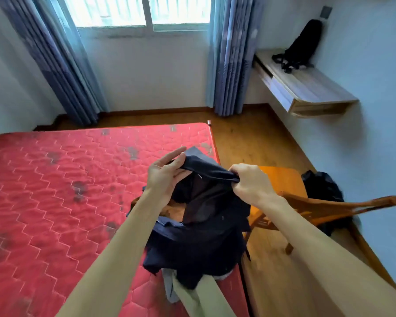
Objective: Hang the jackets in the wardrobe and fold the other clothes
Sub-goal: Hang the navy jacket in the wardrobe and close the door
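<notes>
Both hands were up in front of the person, a dark navy garment (201, 216) stretched between them. L hand (167, 172): palm toward the camera, index finger straight, thumb and other fingers pinching the cloth's top edge. R hand (249, 183): a tight fist, knuckles up, fingers curled round a bunched bit of the same edge. The rest of the garment hung in loose folds below both hands, between the forearms — what kind of garment, couldn't tell. Under its lower hem, nearer the person, lay khaki trousers (197, 298) and some grey cloth (169, 287), on the corner of a red quilted mattress (55, 191) that spread out L of the L hand. Just beyond and below the R hand stood a wooden chair (281, 179), w/ a black garment (322, 186) heaped to its R. Far beyond the R hand — a black backpack (302, 44) on a wall shelf (318, 88).
</notes>
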Demonstrator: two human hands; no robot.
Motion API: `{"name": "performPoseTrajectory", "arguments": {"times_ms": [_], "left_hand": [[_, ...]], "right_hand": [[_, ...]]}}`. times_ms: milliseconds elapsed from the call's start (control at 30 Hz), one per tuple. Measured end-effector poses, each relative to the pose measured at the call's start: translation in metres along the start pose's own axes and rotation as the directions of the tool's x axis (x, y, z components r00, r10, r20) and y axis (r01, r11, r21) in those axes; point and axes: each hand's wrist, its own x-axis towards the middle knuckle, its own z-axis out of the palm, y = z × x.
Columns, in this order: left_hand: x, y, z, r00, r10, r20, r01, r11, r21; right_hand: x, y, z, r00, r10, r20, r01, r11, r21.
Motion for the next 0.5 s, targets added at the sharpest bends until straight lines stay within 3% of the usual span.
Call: {"name": "performPoseTrajectory", "arguments": {"times_ms": [133,300,400,500], "left_hand": [[-0.020,0.042,0.034,0.989,0.142,0.031,-0.143,0.990,0.003],[-0.038,0.095,0.047,0.955,0.294,0.048,-0.294,0.956,0.002],[-0.050,0.123,0.046,0.910,0.414,0.034,-0.415,0.906,0.078],[-0.054,0.147,0.037,0.837,0.547,-0.015,-0.531,0.819,0.217]], "right_hand": [[-0.012,-0.002,-0.003,0.998,0.043,-0.051,-0.040,0.998,0.055],[-0.014,0.002,-0.016,0.990,0.143,-0.012,-0.133,0.944,0.300],[-0.005,-0.001,-0.047,0.988,0.105,-0.110,-0.060,0.936,0.348],[0.008,-0.005,-0.097,0.953,0.006,-0.304,0.083,0.957,0.280]]}}
